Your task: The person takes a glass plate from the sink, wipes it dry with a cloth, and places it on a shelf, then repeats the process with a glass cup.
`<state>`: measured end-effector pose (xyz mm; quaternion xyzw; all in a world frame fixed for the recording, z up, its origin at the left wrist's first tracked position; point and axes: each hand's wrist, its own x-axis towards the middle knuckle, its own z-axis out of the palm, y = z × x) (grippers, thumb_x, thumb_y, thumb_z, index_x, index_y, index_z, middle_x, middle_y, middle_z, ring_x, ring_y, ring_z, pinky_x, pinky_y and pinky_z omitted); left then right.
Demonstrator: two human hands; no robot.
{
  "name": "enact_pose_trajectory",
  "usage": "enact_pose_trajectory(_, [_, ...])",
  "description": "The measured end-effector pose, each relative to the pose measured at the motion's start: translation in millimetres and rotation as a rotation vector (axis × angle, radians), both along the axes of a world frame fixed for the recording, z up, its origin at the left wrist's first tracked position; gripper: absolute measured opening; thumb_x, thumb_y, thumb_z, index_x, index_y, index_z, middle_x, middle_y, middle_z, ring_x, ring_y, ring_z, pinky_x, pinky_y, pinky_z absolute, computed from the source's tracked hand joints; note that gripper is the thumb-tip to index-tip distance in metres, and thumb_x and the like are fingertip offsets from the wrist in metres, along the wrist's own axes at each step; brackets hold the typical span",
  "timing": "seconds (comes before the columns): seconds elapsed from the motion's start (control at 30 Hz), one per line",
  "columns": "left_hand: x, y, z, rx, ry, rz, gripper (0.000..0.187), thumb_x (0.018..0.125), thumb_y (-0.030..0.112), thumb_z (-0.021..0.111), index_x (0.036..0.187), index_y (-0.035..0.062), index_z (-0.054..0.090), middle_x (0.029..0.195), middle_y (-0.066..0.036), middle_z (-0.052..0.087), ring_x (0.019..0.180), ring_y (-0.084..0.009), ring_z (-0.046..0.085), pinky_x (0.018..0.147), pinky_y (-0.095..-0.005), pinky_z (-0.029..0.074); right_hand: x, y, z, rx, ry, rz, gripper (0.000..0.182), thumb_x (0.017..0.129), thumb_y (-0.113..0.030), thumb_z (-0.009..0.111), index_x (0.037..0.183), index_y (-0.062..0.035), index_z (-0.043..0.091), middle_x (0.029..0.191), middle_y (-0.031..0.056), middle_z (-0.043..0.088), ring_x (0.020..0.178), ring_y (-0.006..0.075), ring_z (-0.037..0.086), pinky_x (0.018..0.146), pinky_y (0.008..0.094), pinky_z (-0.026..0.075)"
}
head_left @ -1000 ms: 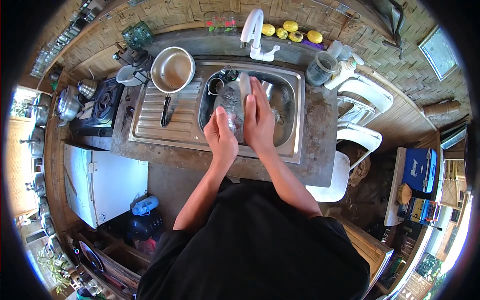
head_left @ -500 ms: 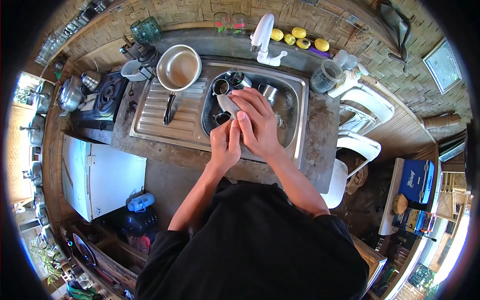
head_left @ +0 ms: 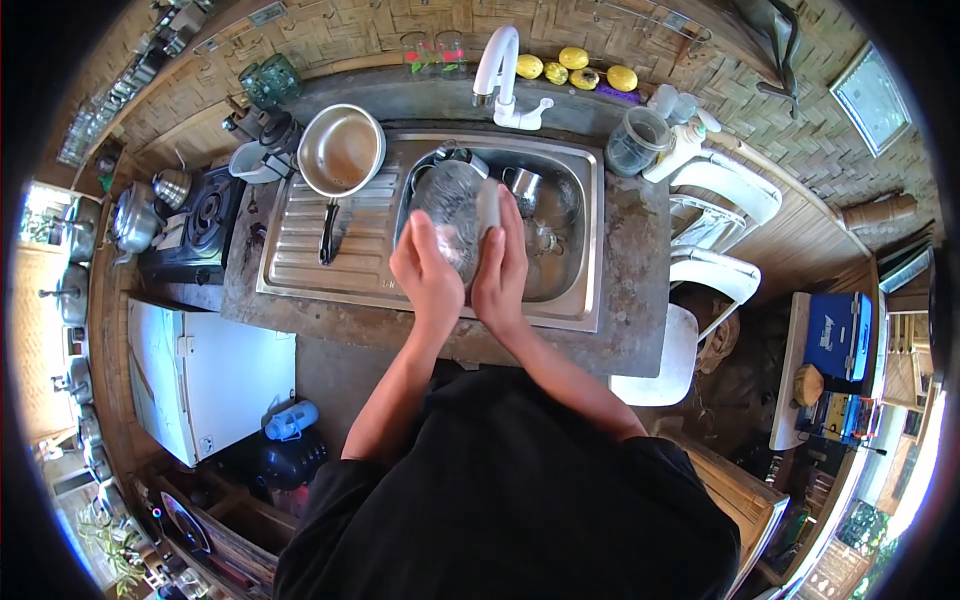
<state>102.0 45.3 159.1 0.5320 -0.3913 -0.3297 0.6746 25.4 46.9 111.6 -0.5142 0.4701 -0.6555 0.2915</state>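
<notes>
Over the sink basin (head_left: 583, 270) my two hands are raised with palms turned toward each other. Between them is a round, mottled grey, shiny thing (head_left: 448, 205) whose kind I cannot make out. My left hand (head_left: 430, 275) is at its lower left edge, fingers partly hidden. My right hand (head_left: 503, 265) has its fingers extended along a narrow grey pad (head_left: 488, 205), beside the round thing's right edge. A metal mug (head_left: 525, 187) lies in the basin behind my right hand. Other metal ware in the basin is partly covered by the round thing.
A saucepan (head_left: 341, 150) with brownish liquid stands on the ridged drainboard (head_left: 300, 235). The white faucet (head_left: 500, 80) rises behind the basin. Yellow fruits (head_left: 573, 58) line the back ledge. A clear jar (head_left: 637, 142) and white chairs (head_left: 725, 200) are at right; a stove (head_left: 208, 215) is at left.
My hands were clasped together around a grey pad; now they have parted. The round grey thing now shows between them, covering part of the metal ware. The view has shifted slightly.
</notes>
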Motion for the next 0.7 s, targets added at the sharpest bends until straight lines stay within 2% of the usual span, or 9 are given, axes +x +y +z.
enact_pose_trajectory(0.1, [3.9,-8.4,-8.4,0.07,0.045,-0.102,0.043,0.109,0.032,0.049,0.079,0.0037,0.062,0.073,0.005,0.054,0.069,-0.0037,0.043,0.058,-0.0248,0.034,-11.4,2.7,5.0,-0.142,0.397,0.008,0.042,0.106,-0.019,0.043,0.141,0.0011,0.056,0.152,0.0221,0.048,0.144,0.0498,0.037,0.118,0.0531,0.031])
enact_pose_trajectory(0.27, [-4.1,-10.1,-14.4,0.113,0.218,-0.141,0.041,0.111,0.031,0.045,0.094,0.0013,0.068,0.083,0.001,0.065,0.076,-0.0056,0.055,0.067,-0.0249,0.046,-20.8,1.0,24.3,-0.134,0.488,0.122,0.043,0.104,-0.021,0.047,0.141,-0.0023,0.058,0.151,0.0187,0.05,0.141,0.0497,0.041,0.116,0.0553,0.033])
enact_pose_trajectory(0.3, [-0.8,-10.6,-20.4,0.135,0.129,-0.156,0.04,0.111,0.03,0.043,0.1,0.0007,0.068,0.089,-0.002,0.069,0.078,-0.0061,0.059,0.07,-0.0249,0.049,-22.0,3.5,20.3,-0.164,0.481,0.139,0.043,0.103,-0.021,0.047,0.142,-0.0026,0.058,0.151,0.0185,0.05,0.141,0.0495,0.041,0.116,0.0553,0.033])
enact_pose_trajectory(0.4, [4.8,-12.2,-34.0,0.208,0.246,-0.252,0.041,0.112,0.031,0.043,0.1,0.0005,0.068,0.088,-0.001,0.068,0.076,-0.0056,0.058,0.068,-0.0249,0.048,-28.5,9.2,14.6,-0.189,0.538,0.171,0.045,0.102,-0.019,0.049,0.143,-0.003,0.056,0.15,0.018,0.052,0.141,0.048,0.042,0.117,0.0532,0.033])
enact_pose_trajectory(0.43, [1.3,-10.3,-34.1,0.184,0.22,-0.23,0.044,0.111,0.033,0.044,0.093,-0.0001,0.068,0.084,0.0,0.067,0.075,-0.0065,0.058,0.066,-0.0248,0.047,-33.8,7.5,14.5,-0.176,0.565,0.191,0.045,0.102,-0.019,0.049,0.143,-0.003,0.056,0.15,0.0179,0.052,0.141,0.0476,0.043,0.117,0.0525,0.033])
enact_pose_trajectory(0.5, [-3.5,-2.9,-27.6,0.187,0.005,-0.182,0.048,0.11,0.034,0.045,0.087,-0.0011,0.066,0.077,-0.001,0.065,0.072,-0.0065,0.056,0.062,-0.0268,0.045,-43.7,-0.4,14.4,-0.154,0.565,0.21,0.044,0.103,-0.02,0.047,0.143,-0.0028,0.056,0.148,0.0199,0.053,0.139,0.0435,0.047,0.116,0.0466,0.036])
enact_pose_trajectory(0.53, [-7.1,1.4,-21.7,0.187,-0.101,-0.161,0.05,0.11,0.035,0.046,0.083,-0.0017,0.066,0.073,-0.001,0.064,0.07,-0.0065,0.056,0.059,-0.0278,0.044,-46.8,-6.6,15.0,-0.079,0.407,0.216,0.044,0.104,-0.021,0.047,0.143,-0.0024,0.055,0.147,0.0207,0.054,0.137,0.0424,0.049,0.115,0.0451,0.038])
enact_pose_trajectory(0.63, [-14.0,14.9,-21.9,0.043,-0.401,-0.304,0.041,0.107,0.022,0.05,0.077,-0.0035,0.059,0.062,-0.012,0.057,0.053,-0.0218,0.052,0.052,-0.0372,0.041,-53.7,-21.4,30.4,0.107,-0.061,0.205,0.04,0.105,-0.022,0.046,0.135,0.0006,0.06,0.136,0.0231,0.061,0.125,0.0379,0.06,0.107,0.0397,0.045])
enact_pose_trajectory(0.7, [-14.6,17.0,-22.2,-0.022,-0.527,-0.43,0.032,0.103,0.012,0.053,0.076,-0.0035,0.057,0.064,-0.02,0.056,0.052,-0.0371,0.053,0.053,-0.0421,0.042,-63.6,-20.9,37.5,0.004,0.106,0.224,0.036,0.104,-0.02,0.047,0.127,0.0013,0.065,0.127,0.0216,0.066,0.118,0.0373,0.063,0.103,0.0403,0.047])
